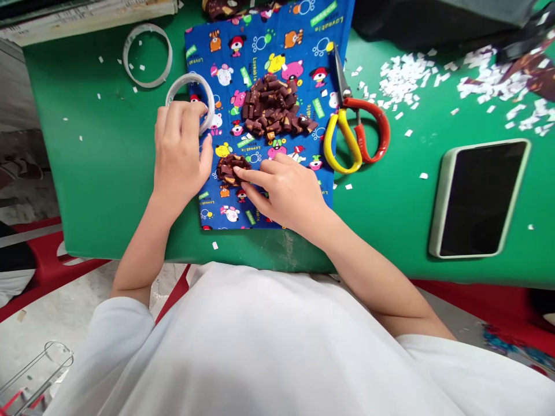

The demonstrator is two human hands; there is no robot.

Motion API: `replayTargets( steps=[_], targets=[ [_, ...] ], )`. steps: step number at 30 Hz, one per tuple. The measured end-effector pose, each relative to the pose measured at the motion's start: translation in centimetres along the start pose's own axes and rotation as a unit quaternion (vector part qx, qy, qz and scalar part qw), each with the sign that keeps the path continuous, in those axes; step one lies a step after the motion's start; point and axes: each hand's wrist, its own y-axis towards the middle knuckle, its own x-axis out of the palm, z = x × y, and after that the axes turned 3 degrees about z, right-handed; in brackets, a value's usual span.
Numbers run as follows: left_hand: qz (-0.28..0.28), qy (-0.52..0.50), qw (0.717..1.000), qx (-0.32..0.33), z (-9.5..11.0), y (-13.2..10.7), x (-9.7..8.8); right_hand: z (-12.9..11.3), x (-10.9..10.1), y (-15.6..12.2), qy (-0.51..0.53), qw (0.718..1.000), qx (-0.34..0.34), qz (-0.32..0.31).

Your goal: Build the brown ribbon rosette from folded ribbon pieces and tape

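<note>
1. Head view: the left hand (179, 144) grasps a white ring (211, 103); the right hand (288, 188), apparently holding nothing, touches the small brown heap (226, 172) on the blue cloth (237, 65).
2. Tugging the cloth might spill it into the larger heap (275, 107).

One cloth (238, 63): two brown piles (277, 107) on it, two rings (151, 84) towards its left, one pair of scissors (355, 104), one phone (480, 199) towards its right.
</note>
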Motion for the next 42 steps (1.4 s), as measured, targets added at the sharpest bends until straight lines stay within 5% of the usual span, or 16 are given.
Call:
replayTargets(
  steps=[8,13,17,23,27,33,37,42],
  targets=[
    [-0.017,0.019,0.999,0.02,-2.1,-0.5,1.0,1.3,-0.7,0.0,0.112,0.991,-0.016,0.067],
    [0.001,0.007,1.0,-0.011,-1.6,-0.3,0.6,4.2,-2.4,0.2,-0.023,0.967,0.135,0.213],
    [0.064,-0.005,0.998,-0.026,0.3,-0.1,0.0,7.6,-2.0,-0.2,-0.065,0.939,0.206,0.267],
    [0.087,-0.09,0.992,-0.034,2.0,-0.1,0.0,9.8,-0.7,-1.4,-0.082,0.947,0.247,0.189],
    [0.105,-0.139,0.984,-0.032,1.6,-0.1,0.5,9.1,-1.5,-1.6,-0.059,0.955,0.249,0.15],
    [0.105,-0.173,0.978,-0.047,1.9,-0.2,0.4,7.2,-3.2,0.0,-0.105,0.922,0.347,0.134],
    [0.095,-0.193,0.976,-0.034,2.0,-0.3,0.4,6.3,-4.0,0.8,-0.09,0.932,0.298,0.187],
    [0.099,-0.187,0.977,-0.02,1.9,-0.2,0.4,5.4,-4.0,0.8,-0.088,0.966,0.199,0.138]
  ],
)
